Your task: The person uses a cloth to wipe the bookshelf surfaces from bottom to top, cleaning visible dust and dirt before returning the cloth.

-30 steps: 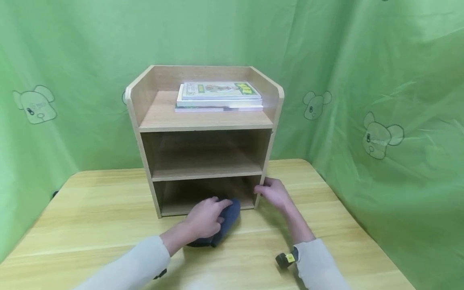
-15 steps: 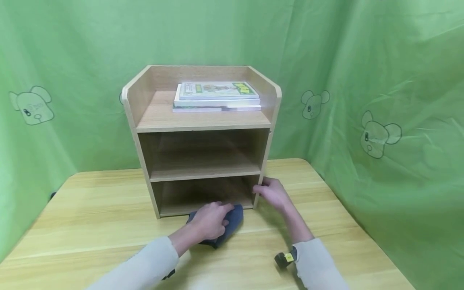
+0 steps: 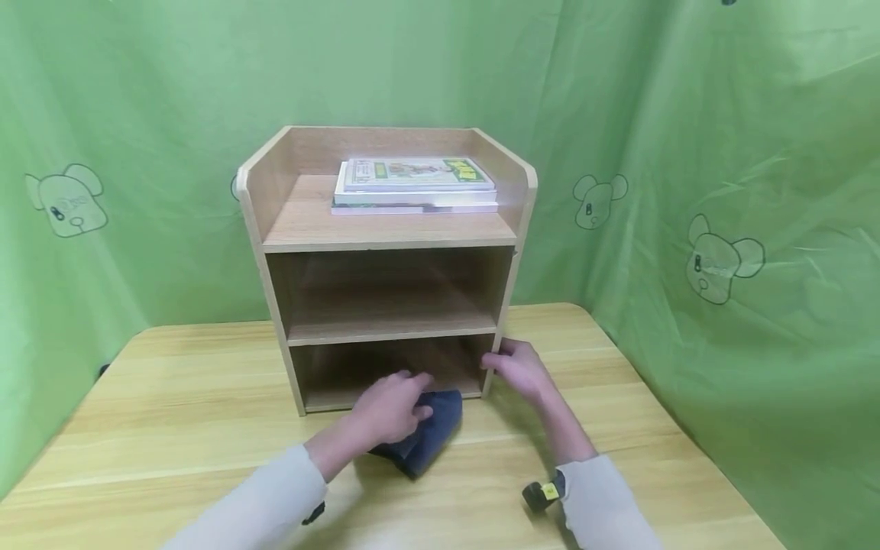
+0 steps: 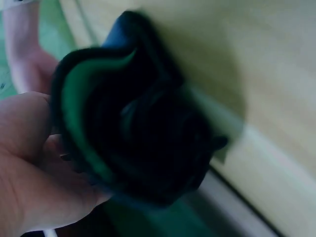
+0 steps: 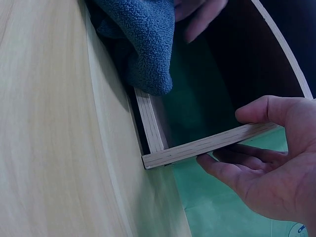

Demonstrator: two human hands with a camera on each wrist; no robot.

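Note:
A dark blue terry towel (image 3: 438,431), bunched and folded over, is in my left hand (image 3: 386,411) at the front of the wooden shelf unit's bottom opening. In the left wrist view the towel (image 4: 148,148) hangs in loose, blurred folds beside the thumb. My right hand (image 3: 524,371) grips the lower right side panel of the shelf unit (image 3: 392,336). From the right wrist, the thumb shows inside that panel (image 5: 207,145) and the fingers outside it. The towel overlaps the bottom board's front edge there.
Several stacked books (image 3: 415,187) lie on the unit's top. The unit stands on a light wooden table (image 3: 186,412), with green curtains (image 3: 426,69) behind and at both sides. A black wrist camera (image 3: 536,496) sits by the right sleeve.
My left hand and the towel have shifted slightly along the bottom board's front edge, and the towel's folds hang differently. The right hand stays on the side panel.

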